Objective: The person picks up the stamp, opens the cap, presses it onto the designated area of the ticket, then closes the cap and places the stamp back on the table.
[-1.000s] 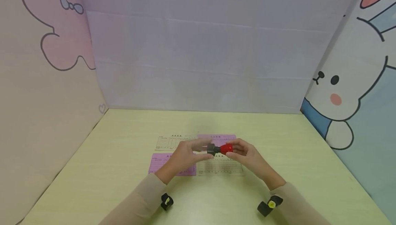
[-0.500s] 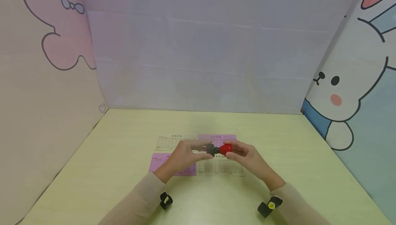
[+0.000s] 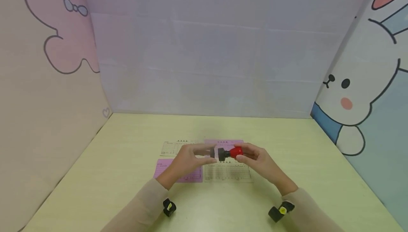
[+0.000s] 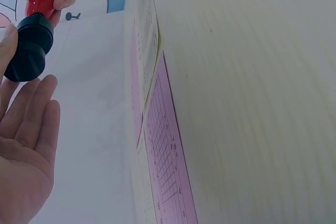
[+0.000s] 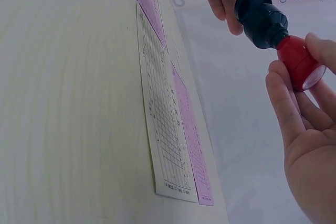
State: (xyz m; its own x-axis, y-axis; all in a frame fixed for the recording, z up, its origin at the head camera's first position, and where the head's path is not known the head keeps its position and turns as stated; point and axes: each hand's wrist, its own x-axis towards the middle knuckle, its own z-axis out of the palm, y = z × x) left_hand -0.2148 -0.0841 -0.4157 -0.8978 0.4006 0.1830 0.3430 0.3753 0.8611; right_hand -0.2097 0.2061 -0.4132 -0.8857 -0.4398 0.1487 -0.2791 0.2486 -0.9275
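A round hand stamp with a red handle (image 3: 236,152) and a black base (image 3: 221,154) lies sideways in the air over paper forms. My right hand (image 3: 259,157) pinches the red handle between thumb and fingers. Facing it, my left hand (image 3: 190,157) holds a black cap (image 3: 212,152) by thumb and fingertips. In the head view a narrow gap shows between cap and base. The left wrist view has the cap (image 4: 25,64) and base overlapping, with the red handle (image 4: 41,3) beyond. From the right wrist, the handle (image 5: 295,61) sits among the right fingers.
Beneath the hands, two cream forms (image 3: 227,174) and two pink forms (image 3: 192,177) lie in a two-by-two block on the pale yellow table (image 3: 134,129). A plain back wall (image 3: 207,55) and cartoon-printed side walls (image 3: 347,65) enclose it.
The cap has come apart from the stamp's base. My right hand has moved slightly right with the stamp, my left hand slightly left with the cap. The forms have stayed put.
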